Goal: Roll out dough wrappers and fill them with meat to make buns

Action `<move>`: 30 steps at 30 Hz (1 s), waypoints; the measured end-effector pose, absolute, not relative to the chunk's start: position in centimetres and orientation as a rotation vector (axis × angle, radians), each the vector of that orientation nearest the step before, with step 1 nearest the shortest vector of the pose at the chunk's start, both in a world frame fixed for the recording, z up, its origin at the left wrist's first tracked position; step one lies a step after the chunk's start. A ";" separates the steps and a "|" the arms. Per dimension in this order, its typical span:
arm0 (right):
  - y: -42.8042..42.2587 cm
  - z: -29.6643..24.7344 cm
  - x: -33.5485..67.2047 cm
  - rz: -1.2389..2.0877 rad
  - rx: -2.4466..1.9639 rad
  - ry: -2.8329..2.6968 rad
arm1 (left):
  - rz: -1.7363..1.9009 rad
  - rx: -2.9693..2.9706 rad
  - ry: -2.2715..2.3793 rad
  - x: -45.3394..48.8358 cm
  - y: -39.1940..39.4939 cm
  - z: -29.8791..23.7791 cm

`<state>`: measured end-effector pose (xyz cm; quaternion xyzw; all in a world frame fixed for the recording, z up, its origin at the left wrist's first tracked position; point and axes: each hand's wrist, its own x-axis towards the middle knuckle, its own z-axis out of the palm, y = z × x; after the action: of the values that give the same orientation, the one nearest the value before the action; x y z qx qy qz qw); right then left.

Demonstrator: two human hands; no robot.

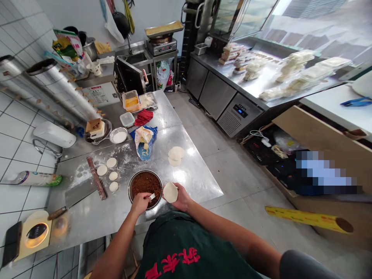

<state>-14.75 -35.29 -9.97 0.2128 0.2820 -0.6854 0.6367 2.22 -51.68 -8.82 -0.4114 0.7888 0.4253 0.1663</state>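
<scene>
Fingers [146, 198] of the left hand [141, 202] pinch a small white scoop [152, 196]; the right hand [181, 195] cups a wrapper [170, 192], its fingers curled loosely beneath.

On the table [192, 174], the bowl [129, 187] of brown filling [143, 183] sits at 12 o'clock from the left hand, the scoop's tip over its near edge. A rolling pin [97, 178] lies at 9 o'clock from the bowl, a wrapper stack [176, 154] at 1 o'clock, and four dough discs [102, 170] at 10 o'clock.
</scene>
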 end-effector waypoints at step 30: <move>-43.3 -1.3 -15.1 -1.767 0.278 0.376 | 0.427 -0.907 3.320 3.0 -48.3 1.4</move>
<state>-15.09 -43.28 -1.32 0.1205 0.1630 -0.7656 0.6105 2.95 -48.32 1.40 -0.2581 0.9445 0.1215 -0.1626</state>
